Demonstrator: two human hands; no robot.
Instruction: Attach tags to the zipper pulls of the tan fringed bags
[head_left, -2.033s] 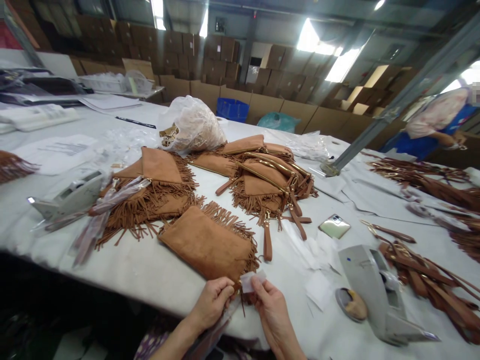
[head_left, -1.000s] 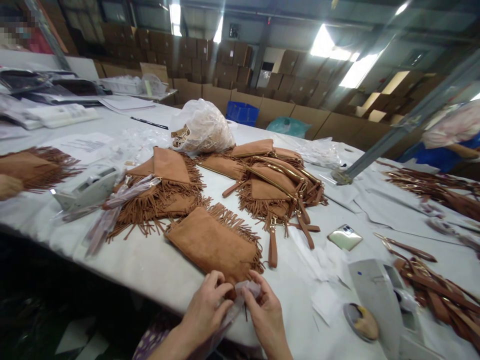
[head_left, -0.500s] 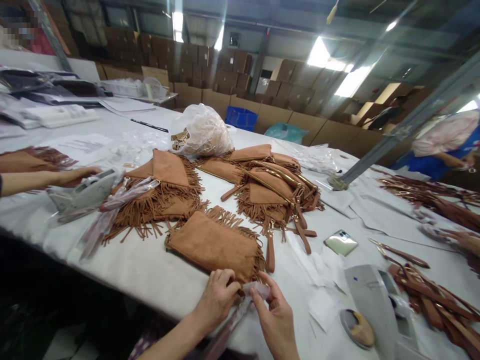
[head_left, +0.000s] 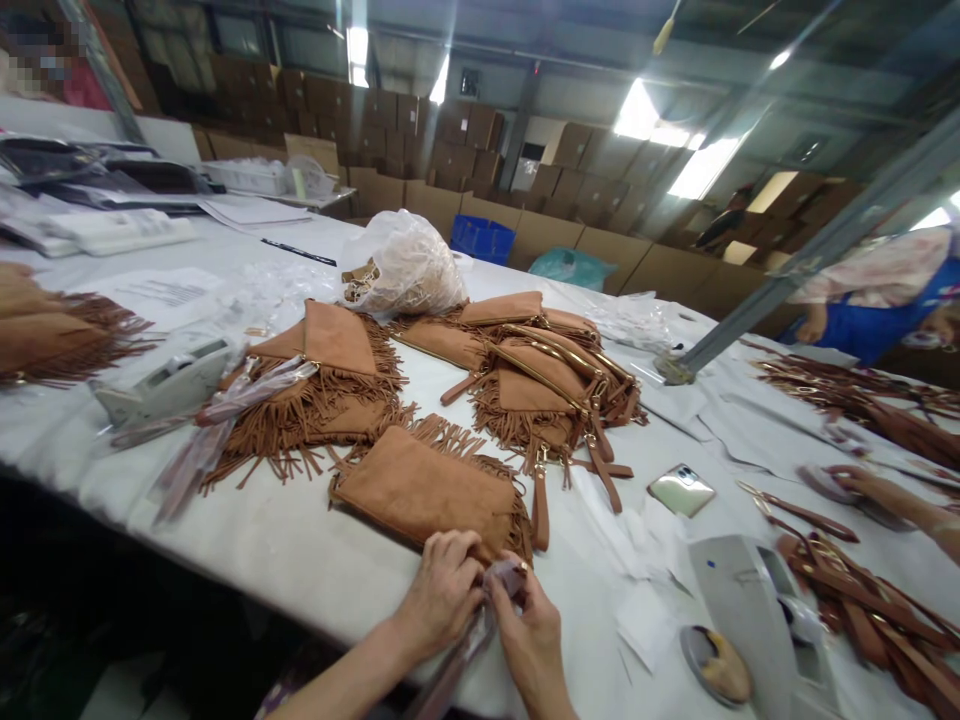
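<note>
A tan suede pouch (head_left: 427, 485) with fringe lies at the table's near edge. At its lower right corner my left hand (head_left: 439, 595) has its fingers closed on a strap (head_left: 454, 668) in clear plastic wrap. My right hand (head_left: 529, 635) pinches the filmy plastic (head_left: 504, 575) at the strap's upper end, close beside the left fingers. The strap runs down between both wrists toward the table edge. My fingertips hide where strap and pouch meet.
Fringed pouches (head_left: 540, 385) with wrist straps are piled behind; others (head_left: 337, 345) lie left. A tape dispenser (head_left: 757, 610), a phone (head_left: 681, 488) and brown straps (head_left: 862, 600) are on the right. A metal post (head_left: 750, 290) rises there. A co-worker's hand (head_left: 862, 482) reaches in.
My right hand has moved left and its fingers have closed in on the plastic. The co-worker's arm on the left has gone from view; on the right a co-worker's forearm has come in.
</note>
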